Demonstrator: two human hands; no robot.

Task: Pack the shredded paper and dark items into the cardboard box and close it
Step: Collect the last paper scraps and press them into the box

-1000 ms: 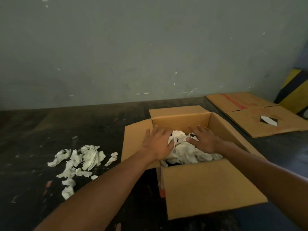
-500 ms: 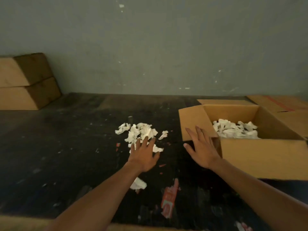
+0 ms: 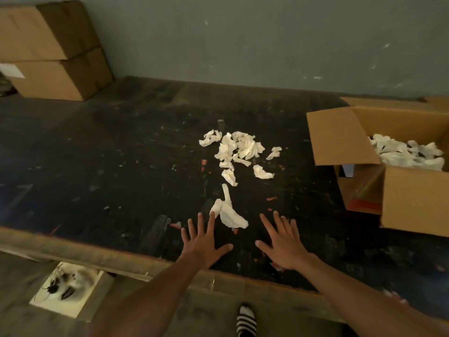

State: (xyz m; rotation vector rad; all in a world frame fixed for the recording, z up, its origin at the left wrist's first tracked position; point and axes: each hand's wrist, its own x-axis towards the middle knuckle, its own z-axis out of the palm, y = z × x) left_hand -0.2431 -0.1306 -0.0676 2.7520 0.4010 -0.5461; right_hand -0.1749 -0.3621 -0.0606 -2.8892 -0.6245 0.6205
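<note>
A heap of white shredded paper (image 3: 239, 148) lies in the middle of the dark table. One larger scrap (image 3: 229, 215) lies nearer me. My left hand (image 3: 202, 242) is spread flat, fingers straight, its fingertips at that scrap's left edge. My right hand (image 3: 283, 242) is spread the same way to the scrap's right, holding nothing. The open cardboard box (image 3: 410, 200) stands at the right with its flaps out, white paper (image 3: 408, 154) and dark bits inside.
Two stacked closed cartons (image 3: 51, 49) stand at the back left against the grey wall. The table's wooden front edge (image 3: 121, 261) runs below my hands. A white tray (image 3: 68, 288) with dark bits lies on the floor. A striped sock (image 3: 246, 321) shows below.
Both hands left the box and came over the table to the left. The view swung left and down, so the loose paper heap is now central and the box is at the right.
</note>
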